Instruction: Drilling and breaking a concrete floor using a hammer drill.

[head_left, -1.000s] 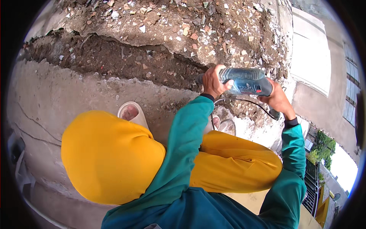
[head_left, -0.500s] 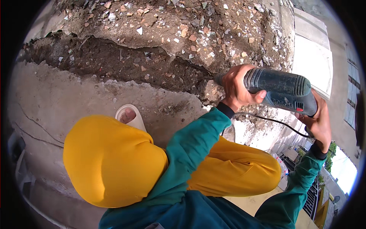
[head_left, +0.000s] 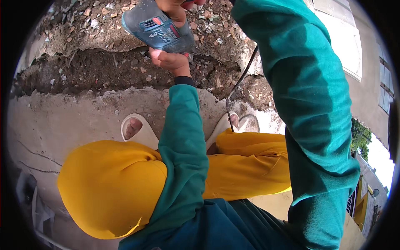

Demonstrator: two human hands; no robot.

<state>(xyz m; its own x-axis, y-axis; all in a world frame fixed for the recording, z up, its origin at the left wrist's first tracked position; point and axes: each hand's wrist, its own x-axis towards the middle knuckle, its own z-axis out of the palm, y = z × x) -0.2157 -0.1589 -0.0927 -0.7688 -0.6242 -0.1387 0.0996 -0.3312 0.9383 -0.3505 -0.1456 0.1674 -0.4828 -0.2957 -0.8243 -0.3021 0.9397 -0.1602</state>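
Note:
A dark blue rotary hammer (head_left: 139,27) is up over the broken ground near the upper edge, tilted, its body pointing toward the upper left. My left hand (head_left: 173,62) is closed on its lower side, thumb against the casing. At the top, my right hand (head_left: 176,11) wraps around the tool's handle, partly cut off by the picture's edge. The tool's bit does not show. A black cord (head_left: 241,79) hangs down past my right sleeve toward my foot.
A trench of brown soil (head_left: 104,68) runs across, with rubble and tile chips (head_left: 93,23) beyond it. Nearer lies a concrete slab (head_left: 75,112) with a jagged edge. My feet in pale slippers (head_left: 143,132) stand on it. A white panel (head_left: 339,37) is at the right.
The rotary hammer has moved from the right to the upper left and turned around. Both hands went with it, and my right arm now reaches across. The bit has left the trench.

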